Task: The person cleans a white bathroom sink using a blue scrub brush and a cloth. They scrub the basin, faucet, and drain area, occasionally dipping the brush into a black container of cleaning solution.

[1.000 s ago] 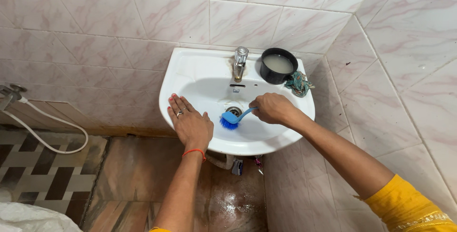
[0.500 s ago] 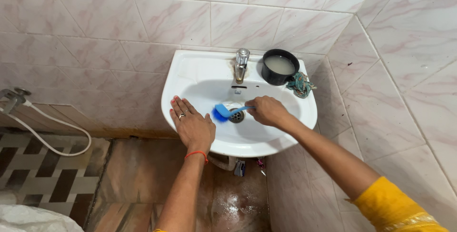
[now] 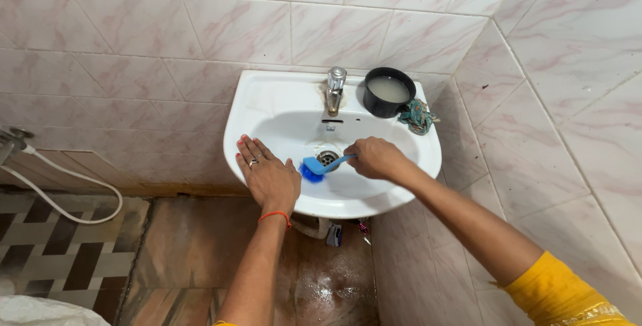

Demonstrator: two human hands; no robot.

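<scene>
Head view shows a white sink [image 3: 267, 98] on a tiled wall. Right hand [image 3: 374, 157] has its fingers closed around the thin handle of a blue brush [image 3: 314, 167]. Its bristles press on the bowl just beside the drain [image 3: 327, 158], near the front edge. Left hand [image 3: 267, 175] lies flat and open on the sink's front left edge, holding nothing. That brush looks light, with a stiff handle and soft bristles; wet, it may be slippery, so the handle's end is the best place to hold. A black bowl [image 3: 389, 92] sits at the back right corner, beside the tap [image 3: 334, 88].
</scene>
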